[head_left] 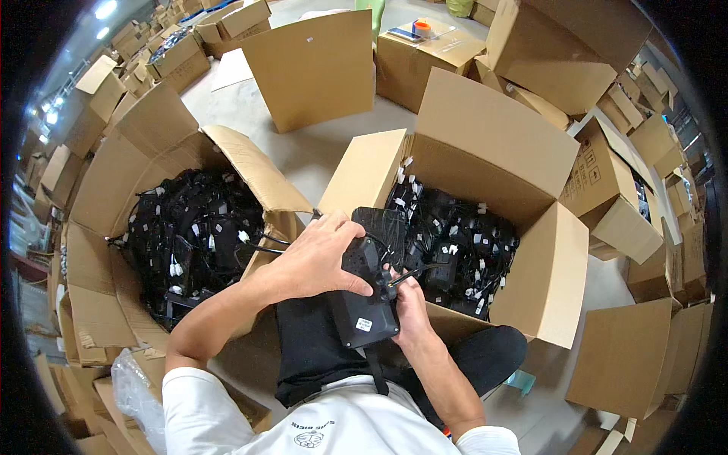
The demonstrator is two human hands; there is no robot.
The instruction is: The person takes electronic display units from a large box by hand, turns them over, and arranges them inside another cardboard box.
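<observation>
A flat black plastic box (361, 307) with a small white label is tilted above my lap, between two cartons. My left hand (322, 254) lies over its upper left side, thumb pressed on its face. Black cables (267, 244) with a white plug stick out to the left of this hand. My right hand (410, 307) grips the box's right edge, fingers bent by a black cable (413, 274) that leaves the box there. Another flat black piece (381, 221) shows just beyond, near the right carton; I cannot tell whether it is attached.
The left carton (95, 250) and right carton (497, 163) stand open, each with many black cabled devices and white plugs. An upright cardboard box (311, 72) is ahead. Behind it, a carton (428, 57) carries an orange tape roll (422, 29). More cartons (622, 356) line the right.
</observation>
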